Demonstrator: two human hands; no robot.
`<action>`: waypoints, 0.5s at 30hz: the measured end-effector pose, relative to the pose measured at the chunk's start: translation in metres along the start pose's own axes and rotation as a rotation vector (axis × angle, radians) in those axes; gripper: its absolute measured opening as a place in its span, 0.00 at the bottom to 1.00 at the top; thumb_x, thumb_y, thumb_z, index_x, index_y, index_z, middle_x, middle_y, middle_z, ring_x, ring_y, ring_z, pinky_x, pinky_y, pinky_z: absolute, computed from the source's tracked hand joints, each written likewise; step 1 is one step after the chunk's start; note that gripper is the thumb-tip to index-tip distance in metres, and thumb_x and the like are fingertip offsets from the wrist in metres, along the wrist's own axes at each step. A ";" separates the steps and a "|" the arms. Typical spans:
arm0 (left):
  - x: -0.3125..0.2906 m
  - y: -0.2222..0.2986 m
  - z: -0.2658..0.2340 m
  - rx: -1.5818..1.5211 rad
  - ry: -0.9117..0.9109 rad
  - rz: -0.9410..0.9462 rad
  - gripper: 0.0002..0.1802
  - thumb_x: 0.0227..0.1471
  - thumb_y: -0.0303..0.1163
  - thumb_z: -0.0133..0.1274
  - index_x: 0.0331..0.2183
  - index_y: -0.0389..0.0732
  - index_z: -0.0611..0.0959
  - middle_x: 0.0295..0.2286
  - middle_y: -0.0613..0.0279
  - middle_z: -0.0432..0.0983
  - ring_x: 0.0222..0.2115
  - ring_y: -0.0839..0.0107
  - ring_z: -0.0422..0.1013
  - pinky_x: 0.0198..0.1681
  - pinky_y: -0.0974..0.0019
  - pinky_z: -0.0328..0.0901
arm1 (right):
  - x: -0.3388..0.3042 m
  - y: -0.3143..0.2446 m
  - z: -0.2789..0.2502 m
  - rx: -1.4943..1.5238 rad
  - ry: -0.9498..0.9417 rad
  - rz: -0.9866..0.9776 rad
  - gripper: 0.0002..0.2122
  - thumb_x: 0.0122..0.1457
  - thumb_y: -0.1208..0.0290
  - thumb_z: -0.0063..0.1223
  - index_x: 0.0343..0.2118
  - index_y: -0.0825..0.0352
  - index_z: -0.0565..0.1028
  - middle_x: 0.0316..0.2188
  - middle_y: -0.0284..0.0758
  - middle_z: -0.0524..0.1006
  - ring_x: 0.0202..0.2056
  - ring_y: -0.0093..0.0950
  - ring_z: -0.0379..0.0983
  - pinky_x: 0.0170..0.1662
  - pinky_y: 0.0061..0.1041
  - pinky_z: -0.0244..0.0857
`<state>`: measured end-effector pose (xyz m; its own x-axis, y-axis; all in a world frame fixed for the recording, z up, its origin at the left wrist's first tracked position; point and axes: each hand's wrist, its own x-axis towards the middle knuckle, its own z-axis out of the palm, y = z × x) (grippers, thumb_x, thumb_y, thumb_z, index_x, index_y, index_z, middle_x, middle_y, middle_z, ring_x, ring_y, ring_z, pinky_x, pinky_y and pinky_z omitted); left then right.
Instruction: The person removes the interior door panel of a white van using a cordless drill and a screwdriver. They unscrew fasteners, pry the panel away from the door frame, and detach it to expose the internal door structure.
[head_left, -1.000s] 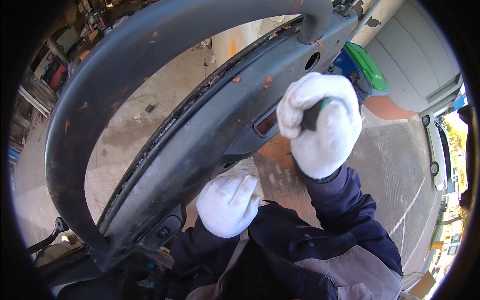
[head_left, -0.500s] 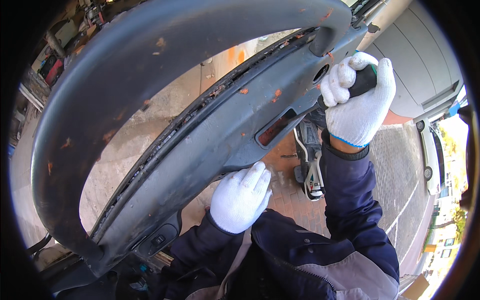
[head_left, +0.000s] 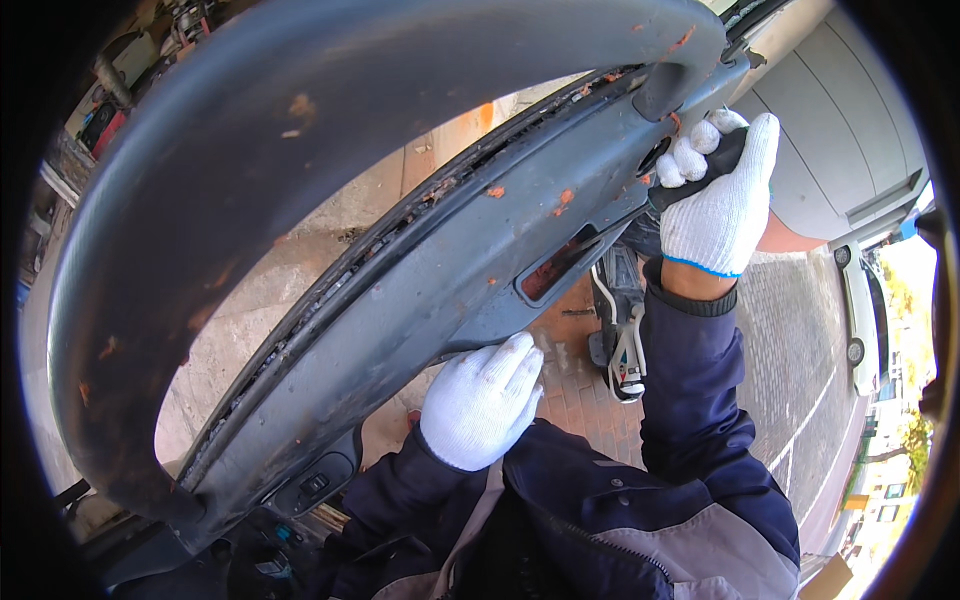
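A dark grey car door [head_left: 400, 270] with orange-red flecks stretches diagonally in front of me, its thick window frame [head_left: 110, 230] arching close to the camera. My right hand [head_left: 712, 205], in a white knit glove, is closed around a black-handled screwdriver [head_left: 722, 160]. Its thin shaft points down-left at the recess [head_left: 556, 265] in the door's inner panel; the tip is too small to make out. My left hand [head_left: 480, 405], gloved alike, grips the panel's near edge with fingers pressed together, the thumb hidden.
A switch [head_left: 314, 485] sits at the panel's lower left end. Beyond my right forearm lies a black-and-white object [head_left: 622, 330] on the brick paving. A white car [head_left: 860, 300] stands far right, near a grey panelled surface [head_left: 830, 110]. Clutter [head_left: 110, 110] fills the far left.
My right hand has tilted and shifted slightly, and the screwdriver's handle has swung lower with it. The door and window frame appear slightly shifted in view. My left hand keeps its place.
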<state>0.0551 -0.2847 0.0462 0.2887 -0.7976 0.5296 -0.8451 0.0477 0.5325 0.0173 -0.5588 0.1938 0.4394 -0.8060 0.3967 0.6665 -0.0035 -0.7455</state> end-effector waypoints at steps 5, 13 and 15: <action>-0.002 -0.002 -0.001 -0.023 -0.040 -0.022 0.20 0.52 0.29 0.66 0.47 0.32 0.87 0.50 0.42 0.83 0.44 0.45 0.82 0.50 0.48 0.76 | 0.020 0.006 -0.039 0.111 0.108 0.097 0.20 0.79 0.45 0.50 0.37 0.59 0.73 0.27 0.26 0.71 0.24 0.21 0.63 0.28 0.26 0.61; -0.005 -0.010 0.004 -0.048 -0.012 0.031 0.20 0.52 0.28 0.66 0.46 0.30 0.87 0.50 0.40 0.82 0.43 0.44 0.81 0.50 0.47 0.76 | 0.001 0.046 -0.059 0.110 0.319 0.196 0.17 0.80 0.50 0.50 0.38 0.58 0.73 0.27 0.27 0.73 0.24 0.24 0.67 0.28 0.28 0.64; -0.005 -0.009 0.004 -0.077 -0.058 0.003 0.20 0.52 0.28 0.66 0.46 0.30 0.87 0.49 0.41 0.82 0.43 0.44 0.81 0.49 0.47 0.76 | -0.002 0.028 -0.053 0.134 0.152 0.064 0.17 0.80 0.49 0.49 0.39 0.58 0.73 0.29 0.26 0.73 0.25 0.23 0.66 0.29 0.27 0.63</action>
<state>0.0596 -0.2834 0.0354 0.2576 -0.8309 0.4932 -0.8080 0.0947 0.5815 0.0033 -0.5884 0.1443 0.3939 -0.8822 0.2581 0.7192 0.1209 -0.6842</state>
